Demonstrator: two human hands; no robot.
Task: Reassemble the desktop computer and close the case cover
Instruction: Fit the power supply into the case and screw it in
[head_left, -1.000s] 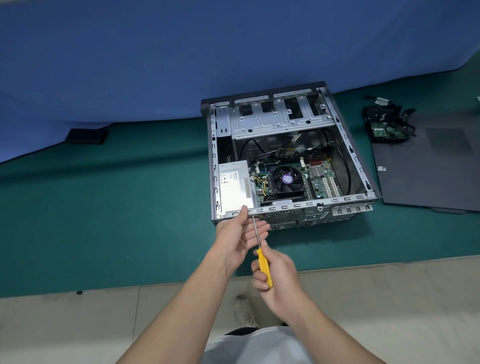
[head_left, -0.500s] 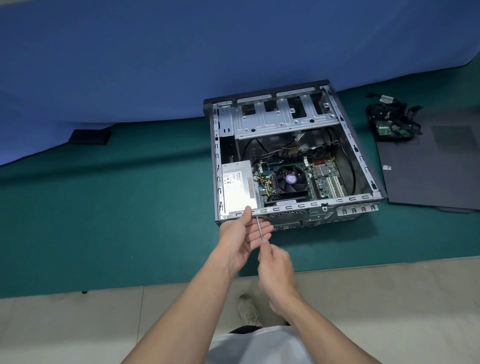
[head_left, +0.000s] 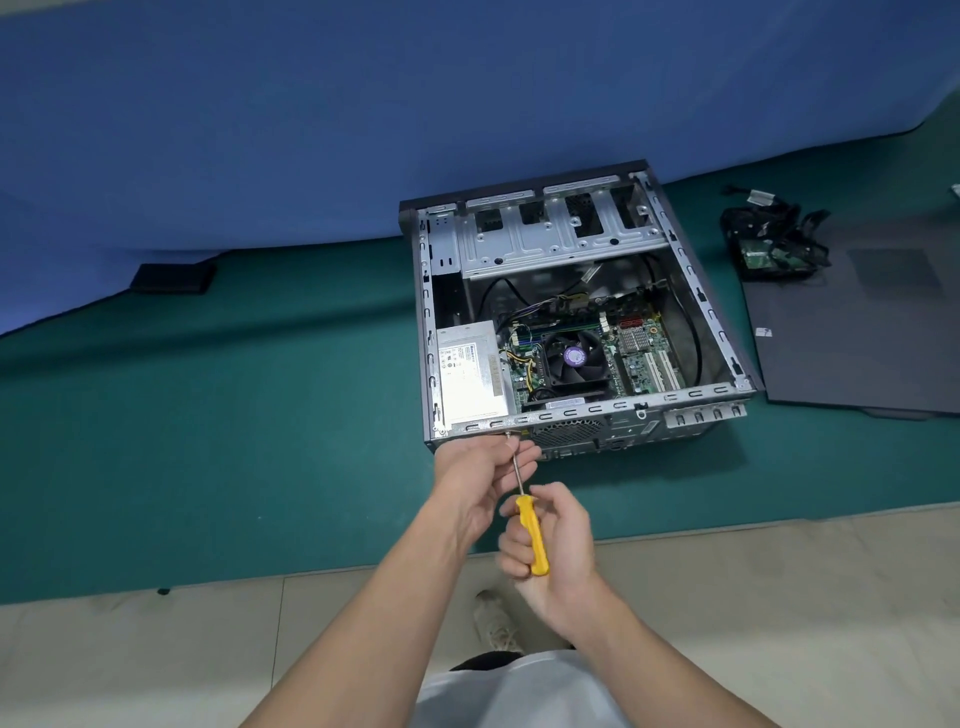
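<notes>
Yellow screwdriver (head_left: 531, 540) handle reappeared in right hand (head_left: 558, 545), at case (head_left: 691, 270) rear edge.

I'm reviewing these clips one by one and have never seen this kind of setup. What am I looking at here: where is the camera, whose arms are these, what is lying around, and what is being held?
There is no robot. A camera worn on a person's head looks down at their own bare arms. On the green mat lies an open grey metal desktop computer case, its circuit board and black cooling fan exposed. To its right lie the flat dark case cover and a loose black part with cables. The right hand grips a yellow-handled screwdriver. The left hand steadies its metal shaft, the tip meeting the case's near edge by the silver power supply box.
</notes>
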